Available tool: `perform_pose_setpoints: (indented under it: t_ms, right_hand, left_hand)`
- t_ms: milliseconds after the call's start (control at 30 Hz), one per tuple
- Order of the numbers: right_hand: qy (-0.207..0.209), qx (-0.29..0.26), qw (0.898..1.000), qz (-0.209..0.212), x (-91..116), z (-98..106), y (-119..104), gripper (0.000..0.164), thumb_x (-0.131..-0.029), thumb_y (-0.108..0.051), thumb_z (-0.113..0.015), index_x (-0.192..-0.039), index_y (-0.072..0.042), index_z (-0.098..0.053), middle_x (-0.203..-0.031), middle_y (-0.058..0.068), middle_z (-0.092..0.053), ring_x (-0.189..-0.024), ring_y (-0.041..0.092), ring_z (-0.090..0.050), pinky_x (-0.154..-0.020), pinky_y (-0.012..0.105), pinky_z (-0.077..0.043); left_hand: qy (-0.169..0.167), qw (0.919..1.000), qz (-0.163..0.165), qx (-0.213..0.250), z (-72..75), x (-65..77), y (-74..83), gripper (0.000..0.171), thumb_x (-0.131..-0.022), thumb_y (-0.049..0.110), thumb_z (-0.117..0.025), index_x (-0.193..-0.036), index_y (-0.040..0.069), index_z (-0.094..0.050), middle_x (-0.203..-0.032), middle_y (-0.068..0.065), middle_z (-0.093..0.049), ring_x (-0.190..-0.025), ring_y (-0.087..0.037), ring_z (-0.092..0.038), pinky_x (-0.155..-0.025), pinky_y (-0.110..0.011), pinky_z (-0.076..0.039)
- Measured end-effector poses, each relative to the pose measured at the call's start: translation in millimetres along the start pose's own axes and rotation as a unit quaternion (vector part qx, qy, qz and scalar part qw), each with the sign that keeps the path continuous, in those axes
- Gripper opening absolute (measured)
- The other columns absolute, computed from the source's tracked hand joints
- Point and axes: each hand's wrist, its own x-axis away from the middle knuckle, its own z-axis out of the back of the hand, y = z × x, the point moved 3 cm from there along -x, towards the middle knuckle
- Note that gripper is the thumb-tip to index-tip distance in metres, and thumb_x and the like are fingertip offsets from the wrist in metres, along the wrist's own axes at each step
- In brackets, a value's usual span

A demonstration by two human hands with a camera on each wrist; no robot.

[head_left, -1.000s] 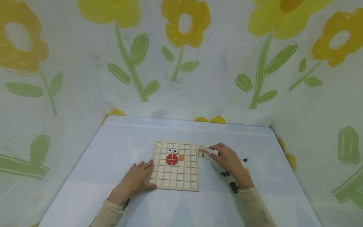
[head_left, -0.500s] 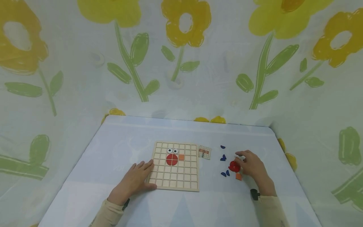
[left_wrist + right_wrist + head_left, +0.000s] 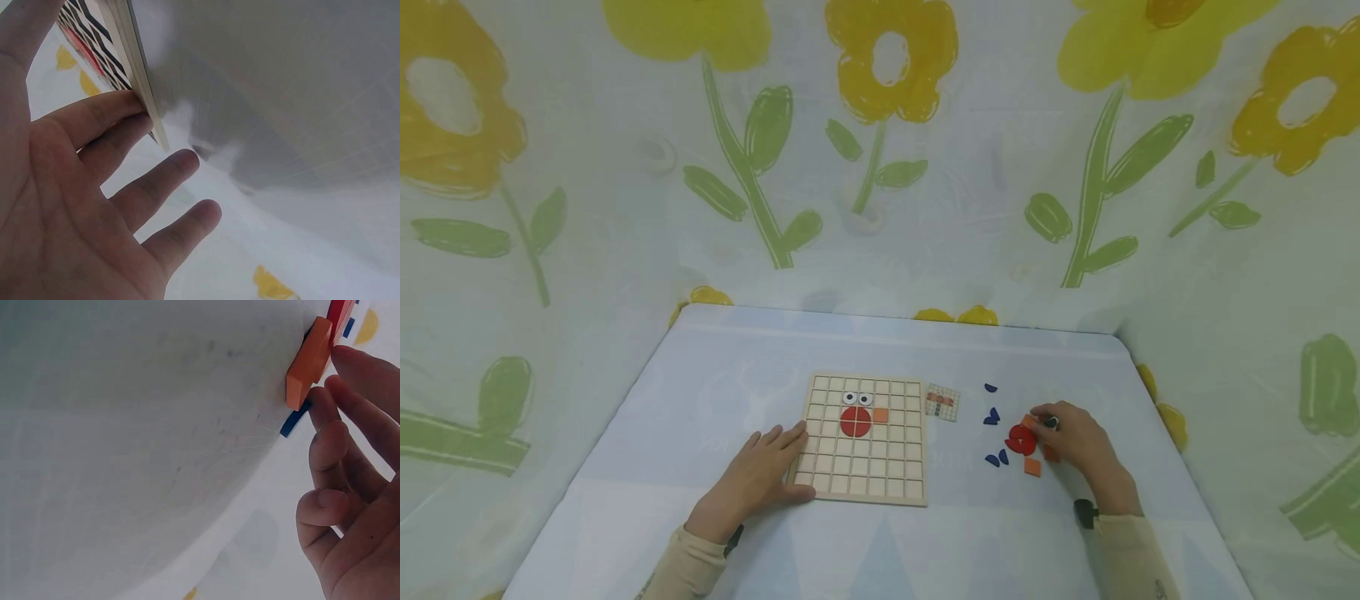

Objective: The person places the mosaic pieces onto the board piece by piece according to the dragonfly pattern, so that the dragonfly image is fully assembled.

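Centrally, a gridded board [image 3: 880, 468] sets the clock. At its eight o'clock, the left hand [image 3: 758, 473] rests unclenched, fingers extended against the board's left edge. At three o'clock, well apart, the right hand [image 3: 1078, 440] bends over loose red pieces [image 3: 1021, 440]; whether it grips anything cannot be told. Orange squares [image 3: 1033, 467] lie near its fingers. Blue pieces [image 3: 992, 460] scatter nearer the board, a strip of tabletop separating them from its right edge. On the board, toward eleven to one o'clock, are eye tiles, a red circle and an orange tile. A patterned card [image 3: 942, 402] sits just beside its two o'clock edge. Beyond, at twelve, tabletop stretches to the table's [image 3: 737, 350] far edge and flowered cloth [image 3: 955, 208].
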Motion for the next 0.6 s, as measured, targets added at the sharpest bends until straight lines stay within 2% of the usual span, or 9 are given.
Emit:
perform_pose_setpoints:
  t_ms: [400, 600]
  right_hand:
    - [-0.002, 0.016, 1.0, 0.003, -4.9, -1.0, -1.3, 0.037, -0.096, -0.028, -0.072, -0.122, -0.002, -0.07, -0.115, 0.02, -0.067, -0.098, 0.033, -0.06, -0.085, 0.056, -0.057]
    - [-0.003, 0.023, 1.0, 0.005, -8.9, -4.1, -1.7, 0.036, -0.096, -0.028, -0.073, -0.122, -0.003, -0.072, -0.108, 0.013, -0.068, -0.098, 0.032, -0.06, -0.088, 0.055, -0.057]
  left_hand:
    - [0.011, 0.9999, -0.007, -0.002, -1.2, 0.3, -1.3, 0.091, -0.08, 0.055, -0.08, -0.147, 0.001, -0.051, -0.157, -0.012, -0.044, -0.14, -0.047, -0.04, -0.114, -0.067, -0.03]
    - [0.01, 0.9999, -0.005, -0.001, -1.6, 0.1, -1.5, 0.091, -0.08, 0.055, -0.08, -0.147, 0.001, -0.051, -0.157, -0.012, -0.044, -0.14, -0.047, -0.04, -0.114, -0.067, -0.03]
